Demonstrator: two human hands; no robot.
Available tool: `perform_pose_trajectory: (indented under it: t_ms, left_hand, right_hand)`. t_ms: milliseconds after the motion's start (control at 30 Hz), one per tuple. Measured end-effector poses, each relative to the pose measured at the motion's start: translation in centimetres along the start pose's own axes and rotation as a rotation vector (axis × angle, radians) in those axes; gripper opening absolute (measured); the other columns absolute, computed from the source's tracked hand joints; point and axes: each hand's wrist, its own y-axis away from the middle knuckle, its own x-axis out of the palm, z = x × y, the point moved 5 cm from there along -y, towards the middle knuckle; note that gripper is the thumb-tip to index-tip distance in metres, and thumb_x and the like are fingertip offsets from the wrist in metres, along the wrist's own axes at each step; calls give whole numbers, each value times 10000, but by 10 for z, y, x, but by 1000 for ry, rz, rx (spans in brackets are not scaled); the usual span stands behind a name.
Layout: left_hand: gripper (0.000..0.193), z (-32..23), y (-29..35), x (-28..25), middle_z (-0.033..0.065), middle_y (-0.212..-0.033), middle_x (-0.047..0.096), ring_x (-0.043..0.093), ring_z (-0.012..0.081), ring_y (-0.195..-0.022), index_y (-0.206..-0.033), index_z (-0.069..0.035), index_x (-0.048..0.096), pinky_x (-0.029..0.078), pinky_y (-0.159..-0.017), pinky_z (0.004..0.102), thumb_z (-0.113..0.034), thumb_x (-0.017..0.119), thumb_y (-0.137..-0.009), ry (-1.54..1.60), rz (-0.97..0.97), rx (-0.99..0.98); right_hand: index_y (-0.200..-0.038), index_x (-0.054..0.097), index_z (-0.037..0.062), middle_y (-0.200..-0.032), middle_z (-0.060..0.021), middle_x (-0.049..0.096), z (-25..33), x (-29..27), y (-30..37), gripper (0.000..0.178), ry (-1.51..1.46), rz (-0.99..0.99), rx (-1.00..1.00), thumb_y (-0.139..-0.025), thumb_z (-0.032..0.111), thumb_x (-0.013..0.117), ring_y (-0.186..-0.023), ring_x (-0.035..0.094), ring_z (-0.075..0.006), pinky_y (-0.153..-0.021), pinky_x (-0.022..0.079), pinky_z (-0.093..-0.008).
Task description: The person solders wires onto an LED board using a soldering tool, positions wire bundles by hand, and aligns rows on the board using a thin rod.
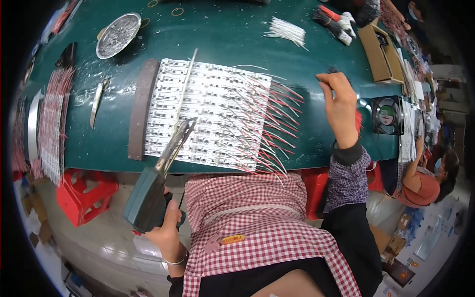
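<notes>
My left hand is wrapped round the handle of a dark green soldering gun. The gun's long metal tip points up over a panel of white circuit boards on the table. Small dark parts sit in rows on the panel, and red, white and black wires fan out from its right side. My right hand is right of these wires, thumb and forefinger pinched; what they hold, if anything, is too small to make out. Red wires show partly behind that hand. A thin pale strip lies across the boards.
A brown bar borders the panel's left side. Further left are tweezers, a foil dish and wired boards. White wires, a cardboard box and a fan are rightward. A co-worker sits at right.
</notes>
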Motion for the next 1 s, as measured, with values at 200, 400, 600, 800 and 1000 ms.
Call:
perform_pose_trajectory:
  t_ms: [200,400,600,800,1000]
  left_hand:
    - [338,7,1,-16,148,-1045,650,496,93,-551,-1147,86,564,384,-472,226,99,629,-816,-15,0,64]
    - [394,13,-4,-16,171,-1072,655,487,91,-540,-1193,63,525,371,-453,205,94,628,-813,-26,-30,79]
    - [394,12,-5,-11,169,-1065,653,494,92,-555,-1195,68,515,375,-457,201,90,629,-818,-59,12,78]
    - [414,6,0,-8,169,-1059,656,490,93,-548,-1207,72,510,372,-456,201,93,632,-813,-60,-39,53]
    - [392,10,-2,-13,165,-1063,660,487,91,-547,-1188,78,529,366,-463,214,85,638,-811,-68,-53,43]
  right_hand:
    - [-916,688,-6,-849,-135,642,-54,5,7,116,101,-42,13,-803,-26,674,-768,627,-311,-682,490,-357]
    - [-902,700,-3,-808,-126,631,-79,0,8,110,69,-95,140,-793,4,702,-694,619,-258,-642,483,-342]
    - [-862,681,-3,-828,-142,608,-90,20,-26,84,62,13,123,-783,24,696,-797,616,-329,-718,495,-417]
    - [-897,652,-15,-829,-160,622,-96,35,-37,153,103,24,120,-762,13,718,-752,628,-312,-688,503,-385]
    - [-901,621,-23,-863,-197,613,-104,41,-39,116,145,177,222,-805,24,666,-866,610,-365,-776,491,-449]
